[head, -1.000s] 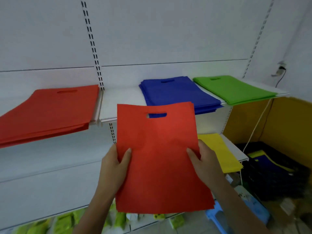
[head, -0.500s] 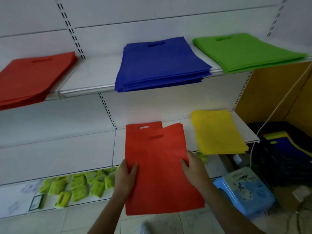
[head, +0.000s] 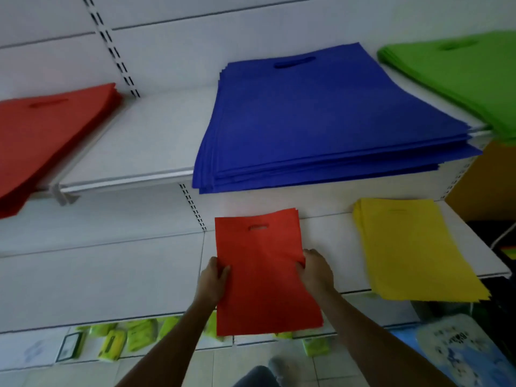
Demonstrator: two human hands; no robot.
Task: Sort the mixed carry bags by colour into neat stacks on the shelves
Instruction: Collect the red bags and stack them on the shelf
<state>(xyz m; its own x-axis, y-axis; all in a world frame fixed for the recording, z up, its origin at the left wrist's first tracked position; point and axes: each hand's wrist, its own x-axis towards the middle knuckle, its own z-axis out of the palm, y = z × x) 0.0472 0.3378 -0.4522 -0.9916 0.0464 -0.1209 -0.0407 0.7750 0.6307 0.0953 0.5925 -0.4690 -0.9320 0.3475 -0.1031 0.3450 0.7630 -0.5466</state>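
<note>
Blue bags [head: 329, 118] formed the largest stack on the upper shelf [head: 134, 152], between red [head: 47, 141] and green [head: 460, 79] stacks. Below, beside yellow bags [head: 413, 247], small red bags [head: 262, 272] lay on the lower shelf [head: 329, 241], their edges gripped by the left hand [head: 213, 280] and right hand [head: 317, 270].

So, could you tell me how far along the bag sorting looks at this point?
Done: the upper shelf carries a large red stack, a blue stack and a green stack; a yellow stack lies on the lower shelf. In hand: left hand and right hand grip the small red bags at their sides on the lower shelf. Left: squaring these; whether unsorted bags remain cannot be seen.
</note>
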